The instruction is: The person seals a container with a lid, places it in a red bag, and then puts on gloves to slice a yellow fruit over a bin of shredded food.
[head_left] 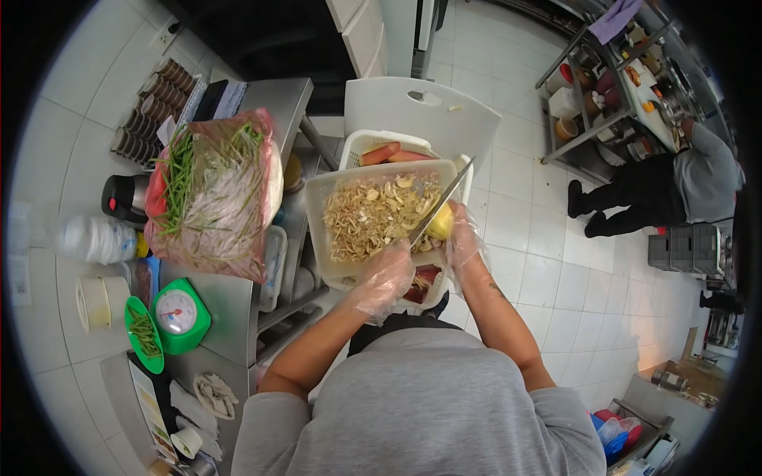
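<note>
My left hand (382, 278), in a clear plastic glove, is wrapped round the handle of a knife (446, 196). The blade slants up to the right over a white rectangular tub (317, 198). Inside the tub lies a heap of pale, shredded pieces (365, 218). At the tub's right edge my right hand (465, 236), also gloved, holds a rounded yellow piece (440, 224) against the blade. The fingertips of my left hand are partly hidden. Behind the tub, a white basket (355, 145) holds reddish pieces (380, 154); more dark red pieces (421, 289) lie below it.
On the steel counter (230, 305) at left are a pink bag of green beans (210, 190), a green scale (181, 316) and a green dish (144, 336). A white chair back (468, 119) stands behind the basket. Another person (675, 186) works beside a rack at right.
</note>
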Demonstrator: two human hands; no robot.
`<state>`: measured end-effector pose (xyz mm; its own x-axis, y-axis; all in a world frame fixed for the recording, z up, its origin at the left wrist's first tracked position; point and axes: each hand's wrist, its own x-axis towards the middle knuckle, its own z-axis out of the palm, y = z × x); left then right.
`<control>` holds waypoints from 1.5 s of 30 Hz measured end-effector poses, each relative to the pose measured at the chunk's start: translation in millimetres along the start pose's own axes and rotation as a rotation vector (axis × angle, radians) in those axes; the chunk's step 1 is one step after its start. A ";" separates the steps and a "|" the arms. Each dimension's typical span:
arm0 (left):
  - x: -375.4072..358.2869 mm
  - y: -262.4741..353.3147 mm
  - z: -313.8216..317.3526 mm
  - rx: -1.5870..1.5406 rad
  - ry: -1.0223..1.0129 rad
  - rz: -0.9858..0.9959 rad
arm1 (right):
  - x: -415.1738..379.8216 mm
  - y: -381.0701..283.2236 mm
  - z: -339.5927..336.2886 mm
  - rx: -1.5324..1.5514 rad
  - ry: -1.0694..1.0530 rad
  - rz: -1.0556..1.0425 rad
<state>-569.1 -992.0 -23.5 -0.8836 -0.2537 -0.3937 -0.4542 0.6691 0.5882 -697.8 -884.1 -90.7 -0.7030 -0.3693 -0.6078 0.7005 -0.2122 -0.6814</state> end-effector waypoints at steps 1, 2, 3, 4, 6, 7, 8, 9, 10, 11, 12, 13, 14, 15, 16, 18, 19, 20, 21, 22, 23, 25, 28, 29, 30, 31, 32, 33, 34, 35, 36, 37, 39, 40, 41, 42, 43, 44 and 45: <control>2.3 -0.4 2.9 -0.010 0.001 -0.006 | 1.1 3.3 -2.0 0.007 0.009 -0.014; 4.4 -1.2 3.8 -0.011 -0.002 -0.008 | 1.1 7.4 -3.6 -0.002 0.028 -0.004; 6.3 -0.4 2.5 -0.011 -0.003 -0.009 | -3.8 8.5 -0.8 -0.012 0.047 0.003; 7.2 0.1 1.6 -0.012 -0.005 -0.009 | -7.5 7.7 1.3 -0.021 0.066 0.011; -5.7 -7.6 0.4 -0.027 -0.018 0.019 | -9.3 -2.6 -2.1 0.032 -0.026 0.044; -10.7 -8.2 0.3 -0.035 -0.024 0.038 | -8.7 -8.1 -4.4 0.058 -0.070 0.055; -12.9 -5.7 0.2 -0.028 -0.030 0.003 | -7.7 -10.1 -4.2 0.043 -0.055 0.054; -15.8 -2.6 -2.9 -0.018 -0.036 -0.035 | -6.5 -10.2 -2.4 0.031 -0.041 0.054; -19.1 -1.8 -3.7 -0.010 -0.045 -0.078 | -7.3 -8.0 -2.0 0.019 -0.026 0.061; -19.0 -5.4 -1.7 -0.061 -0.057 -0.048 | -8.0 -6.2 -3.5 0.006 0.011 0.049; -14.0 -9.4 -2.9 -0.112 -0.061 -0.017 | -5.8 -7.9 -3.9 -0.010 0.043 0.031; -8.3 -12.1 -6.7 -0.162 -0.060 0.019 | -3.5 -11.3 -3.3 -0.025 0.072 0.008; -5.1 -14.9 -11.8 -0.196 -0.082 -0.011 | -3.3 -13.7 -3.5 0.018 0.053 -0.009; -4.6 -15.1 -20.8 -0.231 -0.107 -0.041 | -4.9 -16.4 -4.4 0.061 0.036 -0.025; -5.7 -17.5 -26.6 -0.268 -0.132 -0.073 | -7.6 -19.0 -5.7 0.102 0.021 -0.039; -0.5 -59.1 -0.6 -0.362 -0.041 0.025 | -11.9 -27.3 -7.9 0.149 -0.049 -0.051; -1.4 -61.1 -2.2 -0.405 0.004 0.076 | -14.4 -33.9 -8.9 0.158 -0.102 -0.052; -4.1 -62.5 -3.7 -0.306 -0.013 0.045 | -15.0 -37.2 -9.3 0.170 -0.152 -0.056; -16.0 -41.6 -24.1 -0.210 -0.034 0.017 | -14.6 -38.2 -9.3 0.189 -0.146 -0.054; -22.9 -28.0 -34.9 -0.116 -0.053 -0.010 | -13.8 -39.6 -8.6 0.205 -0.138 -0.052; -25.9 -25.2 -33.4 -0.086 -0.032 0.045 | -13.7 -40.4 -7.8 0.219 -0.132 -0.048; -36.2 -22.4 -27.9 -0.030 0.017 0.147 | -15.8 -38.3 -2.3 0.207 -0.074 -0.071; -43.2 -14.7 -23.3 0.045 0.098 0.215 | -18.3 -36.5 5.8 0.163 -0.043 -0.107; -45.6 -12.0 -24.5 0.079 0.099 0.216 | -19.0 -36.5 7.1 0.144 -0.039 -0.121; -48.3 -8.8 -26.4 0.113 0.098 0.216 | -19.2 -36.3 8.5 0.146 -0.034 -0.119; -50.1 -6.1 -28.1 0.148 0.098 0.216 | -19.1 -36.0 9.9 0.147 -0.030 -0.117; -50.9 -4.2 -29.1 0.151 0.079 0.189 | -19.1 -35.8 10.7 0.149 -0.026 -0.114; -51.6 -2.6 -30.0 0.155 0.061 0.161 | -19.1 -35.3 10.8 0.149 -0.040 -0.113; -52.3 -0.9 -30.8 0.159 0.043 0.132 | -18.8 -34.3 10.5 0.148 -0.054 -0.111; -53.5 0.9 -31.2 0.170 0.041 0.113 | -18.0 -33.2 10.2 0.147 -0.068 -0.109; -55.2 2.7 -31.2 0.181 0.039 0.094 | -16.0 -31.1 8.7 0.149 -0.076 -0.107; -56.5 4.0 -30.7 0.192 0.036 0.075 | -13.7 -28.8 6.7 0.150 -0.084 -0.105; -57.0 4.4 -28.4 0.198 0.003 0.036 | -12.9 -26.7 6.4 0.156 -0.087 -0.096; -57.5 4.2 -27.7 0.201 -0.013 0.017 | -14.2 -26.8 8.0 0.161 -0.081 -0.089; -58.9 3.7 -27.4 0.187 -0.003 0.035 | -15.0 -26.9 9.2 0.166 -0.075 -0.083; -60.6 3.3 -27.4 0.175 0.007 0.054 | -14.9 -26.9 9.7 0.169 -0.072 -0.079; -61.3 3.5 -28.1 0.162 0.016 0.074 | -14.8 -27.3 9.9 0.173 -0.069 -0.076; -61.5 5.3 -30.6 0.158 -0.024 0.051 | -14.9 -27.6 9.9 0.177 -0.065 -0.073; -62.4 8.4 -34.9 0.154 -0.063 0.027 | -15.9 -28.5 10.7 0.169 -0.069 -0.079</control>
<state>-521.8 -994.9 30.7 -0.8840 -0.1930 -0.4257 -0.4033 0.7753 0.4860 -705.3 -881.9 -57.2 -0.7508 -0.4049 -0.5219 0.6580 -0.3894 -0.6445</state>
